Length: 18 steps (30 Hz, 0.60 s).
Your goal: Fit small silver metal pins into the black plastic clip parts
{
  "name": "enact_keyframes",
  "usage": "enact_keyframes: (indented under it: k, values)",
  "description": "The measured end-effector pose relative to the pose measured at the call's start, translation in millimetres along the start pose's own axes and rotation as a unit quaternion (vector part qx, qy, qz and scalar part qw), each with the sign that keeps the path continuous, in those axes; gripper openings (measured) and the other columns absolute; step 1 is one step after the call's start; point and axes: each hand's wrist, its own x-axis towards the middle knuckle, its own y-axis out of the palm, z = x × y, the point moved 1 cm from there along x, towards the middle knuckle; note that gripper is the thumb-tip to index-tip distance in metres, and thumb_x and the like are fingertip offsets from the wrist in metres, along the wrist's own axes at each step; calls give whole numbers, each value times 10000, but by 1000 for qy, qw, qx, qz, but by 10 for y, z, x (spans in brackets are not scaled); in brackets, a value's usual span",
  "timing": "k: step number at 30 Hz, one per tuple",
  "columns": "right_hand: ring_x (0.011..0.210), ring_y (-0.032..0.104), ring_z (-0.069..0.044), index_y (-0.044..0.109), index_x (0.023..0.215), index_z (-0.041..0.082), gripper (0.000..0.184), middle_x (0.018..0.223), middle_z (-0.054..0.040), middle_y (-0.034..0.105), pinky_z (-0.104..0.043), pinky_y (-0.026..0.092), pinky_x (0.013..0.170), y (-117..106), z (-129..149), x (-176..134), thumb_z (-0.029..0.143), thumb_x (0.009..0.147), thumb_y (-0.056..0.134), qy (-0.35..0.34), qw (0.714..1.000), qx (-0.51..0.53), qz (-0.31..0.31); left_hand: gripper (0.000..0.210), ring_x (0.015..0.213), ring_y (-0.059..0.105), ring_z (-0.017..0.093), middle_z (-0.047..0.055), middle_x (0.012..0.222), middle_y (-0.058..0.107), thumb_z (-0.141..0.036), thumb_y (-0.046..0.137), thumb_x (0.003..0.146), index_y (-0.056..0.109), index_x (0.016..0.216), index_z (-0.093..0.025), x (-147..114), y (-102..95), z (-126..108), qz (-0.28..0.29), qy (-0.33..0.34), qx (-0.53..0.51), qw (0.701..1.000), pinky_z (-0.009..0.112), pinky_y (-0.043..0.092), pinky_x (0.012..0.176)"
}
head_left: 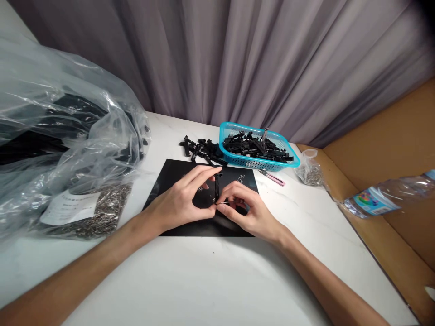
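black part [217,186] over black mat [166,181] — looks mid-work | left hand [181,194] holds it, thumb to fingertip | right hand [251,209] pinching a thin sliver [223,202] at its near end | loose pile [202,148], blue basket [244,161] of similar ones: done or left — can't tell

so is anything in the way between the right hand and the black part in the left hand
Nothing visible is: the right hand is right at the near end of the black part, which the left hand holds between thumb and finger.
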Motion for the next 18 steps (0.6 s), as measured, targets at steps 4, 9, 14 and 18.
enact_keyframes:
  k: [4,9,14,18]
  values:
    - [899,613,-179,688,989,237,83,1009,-53,658,-308,530,708,6,12,-14,318,985,672,-23,1000,-20,-8,770,987,695,183,92,1352,600,-84,731,779,467,1487,-235,-7,0,-2,3,0,-2,1000,350,632,951]
    - [941,643,-192,675,1058,243,83,1040,-71,675,-319,536,714,14,-8,-51,280,1026,609,-55,995,-80,-13,759,994,696,188,89,1330,611,-85,720,779,474,1482,-231,-4,21,25,-11,8,5,1000,357,627,968]
    - [901,635,-201,645,1053,235,91,989,-68,698,-346,515,741,47,0,-65,220,1037,558,-78,988,-117,-60,744,928,687,172,87,1294,619,-105,729,776,488,1472,-217,-2,22,42,-24,6,5,1000,338,637,911]
    - [862,625,-190,668,977,236,115,959,-51,695,-326,491,718,38,53,-48,289,1036,585,6,996,-50,-70,736,922,680,165,90,1305,615,-101,721,790,481,1476,-216,5,8,16,-22,8,5,1000,338,636,908]
